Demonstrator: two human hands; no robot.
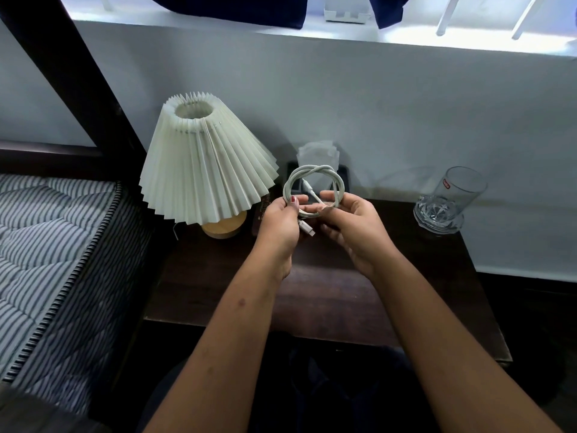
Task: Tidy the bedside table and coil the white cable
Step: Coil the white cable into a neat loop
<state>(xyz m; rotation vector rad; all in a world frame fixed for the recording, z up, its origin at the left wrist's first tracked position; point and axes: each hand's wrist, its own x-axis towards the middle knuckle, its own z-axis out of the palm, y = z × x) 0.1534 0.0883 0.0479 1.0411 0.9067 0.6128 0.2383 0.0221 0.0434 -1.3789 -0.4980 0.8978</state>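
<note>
The dark surface (pixel 327 295) looks mostly tidy, with lamp (pixel 206 164) and glass (pixel 449 198) standing at the back, while the white cable (pixel 312 176), already wound into a loop, is gripped above it by both hands, left (pixel 281 223) and right (pixel 352 226), its plug ends seemingly still untucked.

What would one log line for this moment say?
step: coiling | white cable: looped, held above table | left hand: gripping | right hand: gripping | glass: upright
</note>
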